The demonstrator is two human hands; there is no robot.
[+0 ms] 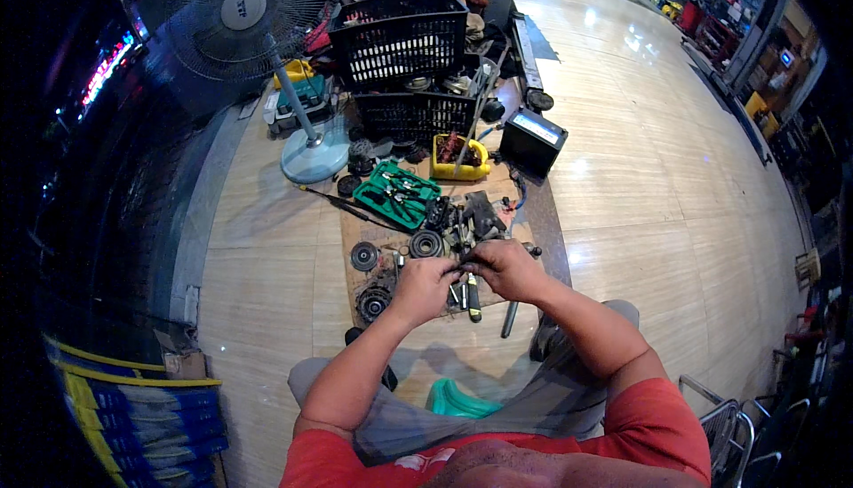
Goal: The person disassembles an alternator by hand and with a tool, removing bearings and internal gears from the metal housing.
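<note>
Above scattered round metal parts [426, 244], hands [466, 275] pinch something small.

Both forearms enter from the lower edge and converge at frame centre. Left hand [423, 285] is knuckles up with fingers curled. Right hand [503, 268] meets it, fingertips pinched together, apparently on something small; too tiny to tell. Elbows bent.

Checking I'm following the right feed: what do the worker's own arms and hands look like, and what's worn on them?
Both forearms are bare, with short red sleeves at the shoulders. The left hand and right hand are bare: no gloves, and no watch or wristband visible.
</note>
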